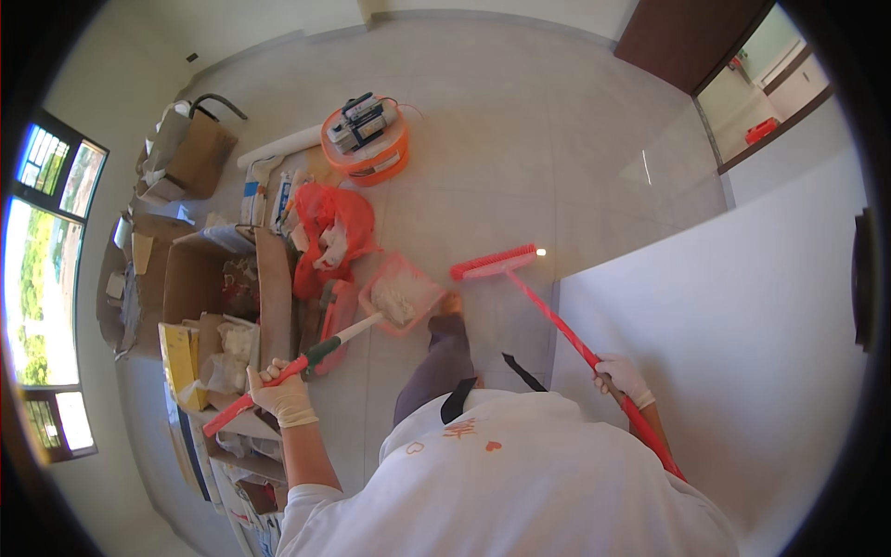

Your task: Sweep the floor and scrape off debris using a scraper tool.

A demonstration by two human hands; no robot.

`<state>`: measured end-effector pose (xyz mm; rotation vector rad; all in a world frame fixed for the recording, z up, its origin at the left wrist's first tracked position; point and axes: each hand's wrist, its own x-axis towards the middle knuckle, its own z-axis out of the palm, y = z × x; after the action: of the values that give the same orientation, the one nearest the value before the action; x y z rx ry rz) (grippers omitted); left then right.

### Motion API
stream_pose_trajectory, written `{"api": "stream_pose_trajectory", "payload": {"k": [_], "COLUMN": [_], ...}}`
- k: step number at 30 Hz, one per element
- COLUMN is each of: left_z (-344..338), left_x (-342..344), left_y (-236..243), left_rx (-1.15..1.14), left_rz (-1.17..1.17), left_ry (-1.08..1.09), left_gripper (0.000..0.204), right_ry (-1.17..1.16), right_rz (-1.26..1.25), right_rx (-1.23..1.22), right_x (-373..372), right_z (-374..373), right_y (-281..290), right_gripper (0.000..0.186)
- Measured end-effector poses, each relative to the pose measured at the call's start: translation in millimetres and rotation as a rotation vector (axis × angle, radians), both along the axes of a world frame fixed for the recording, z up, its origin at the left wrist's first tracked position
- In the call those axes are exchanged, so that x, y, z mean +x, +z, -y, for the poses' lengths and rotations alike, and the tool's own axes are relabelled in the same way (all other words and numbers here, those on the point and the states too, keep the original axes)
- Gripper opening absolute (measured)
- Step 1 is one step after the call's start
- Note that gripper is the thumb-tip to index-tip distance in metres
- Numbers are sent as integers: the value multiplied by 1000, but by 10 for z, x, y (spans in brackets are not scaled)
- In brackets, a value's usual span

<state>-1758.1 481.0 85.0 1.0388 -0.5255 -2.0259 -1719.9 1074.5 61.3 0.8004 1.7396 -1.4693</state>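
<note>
Wearing a pale glove, my left hand (284, 395) is closed round the handle of a dustpan. The pink pan (425, 290) hangs over or rests on the tiles ahead, with whitish debris (394, 302) in it. My gloved right hand (624, 379) is wrapped round the red handle of a broom (575, 340). Its red-bristled head (497, 264) lies beyond the dustpan to the right. One foot (450, 303) shows close to the pan's right side.
Open cardboard boxes (274, 288) filled with odds and ends line the left side. Nearby are a red plastic bag (334, 218) and an orange bucket (380, 165) with a device on its lid. A white panel or wall (705, 306) stands to the right; a brown door (687, 42) is at the back right.
</note>
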Motion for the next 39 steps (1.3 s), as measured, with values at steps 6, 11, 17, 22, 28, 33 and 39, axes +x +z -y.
{"api": "stream_pose_trajectory", "payload": {"k": [6, 11, 17, 22, 28, 33, 39], "left_z": [-130, -77, -363, -683, -1244, -1279, -1341], "left_x": [-1073, -1500, -1483, -1069, -1004, -1005, -1558], "left_y": [-158, -278, 41, 407, 804, 687, 532], "left_rx": [46, 32, 33, 39, 64, 53, 67], "left_rz": [-4, 49, 203, 235, 349, 331, 325], "left_ry": [-36, -75, 5, 205, 562, 591, 495], "left_gripper": [43, 40, 40, 40, 39, 36, 36], "right_ry": [6, 197, 385, 745, 1237, 1353, 1112], "right_rz": [-11, -74, -12, 74, 121, 186, 221], "right_rx": [64, 101, -77, -65, 51, 192, 397], "right_x": [-1221, -2498, -4273, -5380, -5584, -5858, -6234], "right_z": [-69, -117, 308, 878, 1064, 161, -929], "right_y": [72, 122, 45, -404, -358, -132, 287], "right_gripper": [21, 14, 7, 38, 30, 40, 38]}}
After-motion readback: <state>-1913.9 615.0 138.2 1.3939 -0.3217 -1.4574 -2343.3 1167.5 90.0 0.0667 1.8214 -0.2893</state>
